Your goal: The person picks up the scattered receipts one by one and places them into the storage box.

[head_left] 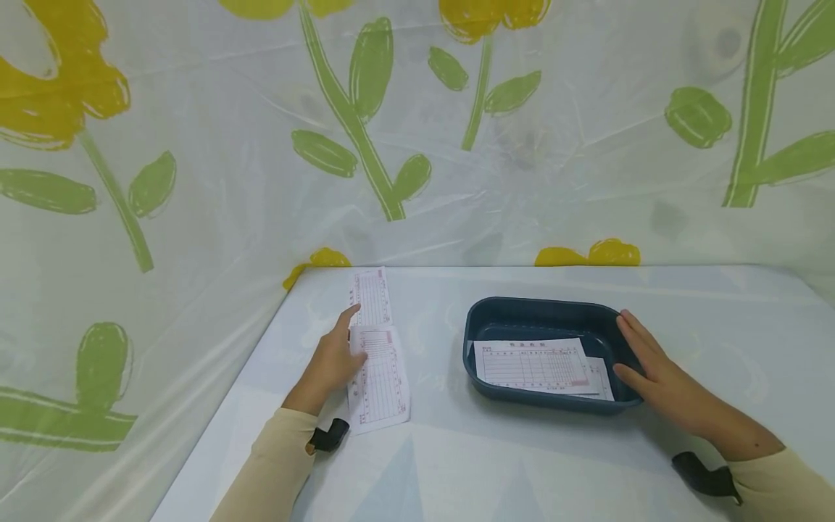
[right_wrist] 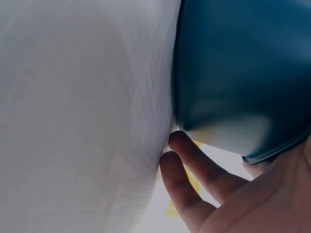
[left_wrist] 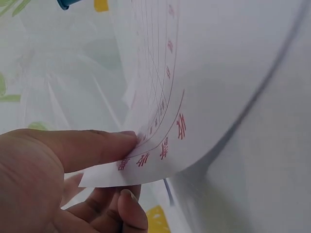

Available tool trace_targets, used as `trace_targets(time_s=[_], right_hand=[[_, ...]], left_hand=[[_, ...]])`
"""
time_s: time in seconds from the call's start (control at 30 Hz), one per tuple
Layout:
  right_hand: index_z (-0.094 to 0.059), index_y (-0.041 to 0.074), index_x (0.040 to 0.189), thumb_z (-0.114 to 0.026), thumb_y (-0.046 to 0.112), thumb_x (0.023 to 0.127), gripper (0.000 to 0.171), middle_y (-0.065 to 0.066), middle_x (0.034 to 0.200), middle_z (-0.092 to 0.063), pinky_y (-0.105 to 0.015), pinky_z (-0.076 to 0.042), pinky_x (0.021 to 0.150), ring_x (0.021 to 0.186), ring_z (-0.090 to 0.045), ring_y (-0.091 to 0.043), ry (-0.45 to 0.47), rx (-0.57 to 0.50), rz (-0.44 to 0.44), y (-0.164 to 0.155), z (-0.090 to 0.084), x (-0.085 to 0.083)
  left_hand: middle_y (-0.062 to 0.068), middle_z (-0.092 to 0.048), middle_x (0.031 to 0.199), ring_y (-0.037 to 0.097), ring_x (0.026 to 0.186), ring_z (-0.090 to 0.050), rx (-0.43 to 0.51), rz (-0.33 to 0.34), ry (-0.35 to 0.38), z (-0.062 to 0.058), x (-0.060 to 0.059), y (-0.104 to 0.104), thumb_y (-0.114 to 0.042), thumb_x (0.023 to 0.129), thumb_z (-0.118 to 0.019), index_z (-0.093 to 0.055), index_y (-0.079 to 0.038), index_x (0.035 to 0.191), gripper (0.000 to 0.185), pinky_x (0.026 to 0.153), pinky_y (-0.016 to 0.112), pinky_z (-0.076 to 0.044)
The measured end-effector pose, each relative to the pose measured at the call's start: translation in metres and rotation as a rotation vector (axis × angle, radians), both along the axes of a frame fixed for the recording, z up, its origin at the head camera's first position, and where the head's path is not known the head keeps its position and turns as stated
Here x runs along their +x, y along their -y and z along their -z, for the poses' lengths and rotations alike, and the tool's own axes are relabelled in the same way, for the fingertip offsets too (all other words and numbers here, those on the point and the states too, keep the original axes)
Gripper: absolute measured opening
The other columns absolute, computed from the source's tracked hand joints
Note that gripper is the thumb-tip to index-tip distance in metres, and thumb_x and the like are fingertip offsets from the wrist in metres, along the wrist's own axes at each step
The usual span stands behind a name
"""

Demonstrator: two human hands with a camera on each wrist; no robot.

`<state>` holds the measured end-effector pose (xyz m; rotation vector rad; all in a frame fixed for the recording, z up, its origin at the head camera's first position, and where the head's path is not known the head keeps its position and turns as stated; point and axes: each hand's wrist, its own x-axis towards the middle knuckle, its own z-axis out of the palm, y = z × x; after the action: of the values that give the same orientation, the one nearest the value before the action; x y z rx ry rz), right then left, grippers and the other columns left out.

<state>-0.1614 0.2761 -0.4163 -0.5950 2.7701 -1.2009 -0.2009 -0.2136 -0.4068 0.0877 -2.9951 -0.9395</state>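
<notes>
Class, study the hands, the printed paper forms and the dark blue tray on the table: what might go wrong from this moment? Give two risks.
1. The left hand pinches only the edge of the near white paper form with red print; the thin sheet could crease or tear, or drag the overlapping far form.
2. The right hand merely rests straight-fingered against the dark blue plastic tray; a push could slide it across the smooth plastic-covered table, shifting the forms inside.

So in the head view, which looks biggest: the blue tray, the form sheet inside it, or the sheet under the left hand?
1. Blue tray, clearly the largest.
2. Form sheet in the tray.
3. Sheet under the left hand, though these two sheets look close in size, so their order is unsure.
</notes>
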Motion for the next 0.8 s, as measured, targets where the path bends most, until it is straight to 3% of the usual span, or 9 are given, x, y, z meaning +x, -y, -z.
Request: trace_targets(time_s=[0.2, 0.33, 0.57, 0.73, 0.8], right_hand=[[0.007, 0.010, 0.161, -0.046, 0.021, 0.106, 0.077, -0.019, 0.167, 0.015, -0.069, 0.007, 0.115, 0.152, 0.014, -0.045, -0.015, -0.004, -0.001, -0.0002, 0.0026, 0.0005], [0.006, 0.010, 0.160, -0.046, 0.022, 0.106, 0.077, -0.018, 0.167, 0.015, -0.065, 0.009, 0.116, 0.153, 0.016, -0.041, -0.001, -0.002, 0.002, 0.0001, 0.0044, 0.0014], [0.007, 0.009, 0.160, -0.046, 0.021, 0.106, 0.077, -0.018, 0.167, 0.016, -0.073, 0.003, 0.113, 0.151, 0.013, -0.048, 0.001, 0.006, 0.003, -0.0009, 0.0009, -0.0012], [0.006, 0.009, 0.160, -0.046, 0.020, 0.106, 0.076, -0.018, 0.167, 0.015, -0.052, 0.012, 0.121, 0.152, 0.014, -0.045, -0.013, 0.000, -0.001, -0.0015, 0.0037, 0.0003], [0.005, 0.009, 0.161, -0.046, 0.020, 0.106, 0.076, -0.017, 0.167, 0.015, -0.051, 0.012, 0.121, 0.152, 0.014, -0.045, -0.019, 0.003, -0.001, -0.0017, 0.0041, 0.0002]], left_hand=[[0.017, -0.063, 0.116, 0.022, 0.081, -0.063, 0.002, -0.017, 0.009, -0.0011, -0.0005, -0.0004, -0.008, 0.088, -0.075, -0.029, -0.018, 0.156, 0.083, 0.068, 0.030, -0.053], [0.013, -0.065, 0.108, 0.020, 0.080, -0.062, -0.018, -0.038, 0.027, -0.0016, -0.0006, 0.0001, -0.013, 0.088, -0.076, -0.044, -0.010, 0.146, 0.067, 0.067, 0.028, -0.052], [0.011, -0.068, 0.101, 0.020, 0.081, -0.060, -0.060, -0.033, -0.014, -0.0037, -0.0001, 0.0009, -0.020, 0.086, -0.079, -0.065, -0.002, 0.117, 0.038, 0.067, 0.028, -0.050], [0.007, -0.067, 0.095, 0.018, 0.075, -0.057, -0.094, -0.046, 0.006, -0.0039, 0.0007, 0.0013, -0.025, 0.088, -0.077, -0.070, -0.007, 0.101, 0.024, 0.061, 0.026, -0.043], [0.007, -0.068, 0.096, 0.018, 0.075, -0.056, -0.100, -0.050, 0.002, -0.0041, 0.0007, 0.0013, -0.027, 0.089, -0.076, -0.070, -0.007, 0.102, 0.024, 0.061, 0.026, -0.043]])
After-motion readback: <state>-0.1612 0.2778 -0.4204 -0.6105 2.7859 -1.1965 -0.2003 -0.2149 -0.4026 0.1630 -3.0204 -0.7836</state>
